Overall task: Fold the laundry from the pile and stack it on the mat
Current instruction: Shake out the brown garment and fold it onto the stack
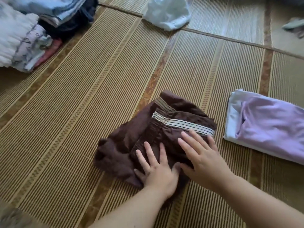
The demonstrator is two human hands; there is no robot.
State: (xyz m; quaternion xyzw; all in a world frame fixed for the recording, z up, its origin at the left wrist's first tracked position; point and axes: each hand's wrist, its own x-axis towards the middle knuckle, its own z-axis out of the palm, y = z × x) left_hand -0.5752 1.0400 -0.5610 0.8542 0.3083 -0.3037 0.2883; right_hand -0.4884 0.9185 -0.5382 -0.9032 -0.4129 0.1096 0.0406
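On the mat [82, 99], I press both flat hands, left [156, 170] and right [200, 155], on the half-folded brown shorts [131, 137] before me. Smoothing step, I judge; next, another fold, then stacking.

Only two hands and forearms are shown. The left hand [156, 171] and left forearm [131, 209] are seen in the lower centre of the frame, the right hand [202, 155] and right forearm [255, 199] in the lower right. Both forearms are left bare up to the frame edge. Short, rounded nails [183, 134] can be made out on the fingers [148, 152]
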